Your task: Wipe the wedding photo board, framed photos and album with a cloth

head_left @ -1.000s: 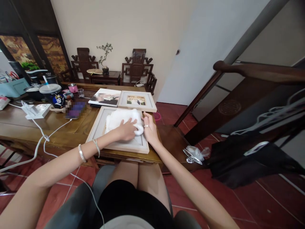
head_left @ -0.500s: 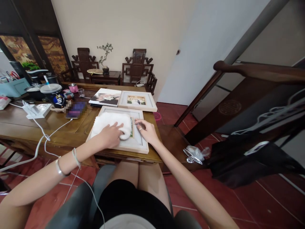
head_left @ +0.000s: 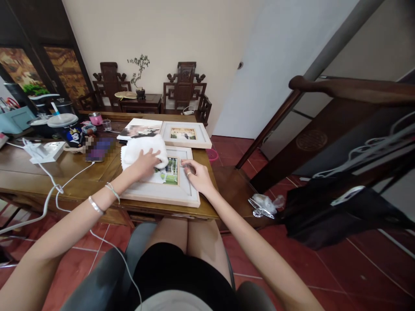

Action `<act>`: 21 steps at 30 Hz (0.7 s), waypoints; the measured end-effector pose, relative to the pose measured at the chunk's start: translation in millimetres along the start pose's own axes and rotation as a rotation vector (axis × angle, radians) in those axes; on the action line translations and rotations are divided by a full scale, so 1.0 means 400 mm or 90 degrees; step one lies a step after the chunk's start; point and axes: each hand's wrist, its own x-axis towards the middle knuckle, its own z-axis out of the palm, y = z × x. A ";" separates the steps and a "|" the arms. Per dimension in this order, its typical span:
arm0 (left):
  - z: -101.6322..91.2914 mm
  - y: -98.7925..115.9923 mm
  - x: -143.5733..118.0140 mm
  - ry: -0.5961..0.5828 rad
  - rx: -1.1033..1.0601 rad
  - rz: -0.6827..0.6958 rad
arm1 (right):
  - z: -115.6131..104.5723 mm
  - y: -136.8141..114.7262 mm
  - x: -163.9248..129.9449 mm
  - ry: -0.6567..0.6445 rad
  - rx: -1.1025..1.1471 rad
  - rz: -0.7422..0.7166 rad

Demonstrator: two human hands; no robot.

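A pale wooden picture frame point(head_left: 181, 199) lies flat near the table's front edge, its small green photo point(head_left: 172, 172) partly uncovered. My left hand point(head_left: 147, 164) holds a white fluffy cloth point(head_left: 142, 147) pressed down over the frame's upper left part, fingers spread on top of it. The cloth is bunched, and its far edge overlaps the album-like photo board point(head_left: 142, 127) behind. My right hand point(head_left: 198, 176) grips the frame's right side with bent fingers, the fingertips on its inner border. A second pale frame point(head_left: 202, 136) lies just behind.
On the left of the wooden table point(head_left: 97, 177) are a phone point(head_left: 99, 149) on a cable, a power strip point(head_left: 48, 152), a lidded cup point(head_left: 69, 129), a pink mug point(head_left: 95, 118) and a small clear cup point(head_left: 106, 125). A wooden chair point(head_left: 311, 138) stands right.
My left hand and the cloth have slid away from me and slightly left, baring more of the photo and the lower frame. My right hand keeps its place on the frame.
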 end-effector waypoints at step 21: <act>0.051 -0.082 -0.037 0.122 0.046 -0.043 | 0.002 0.007 0.003 0.011 0.028 0.007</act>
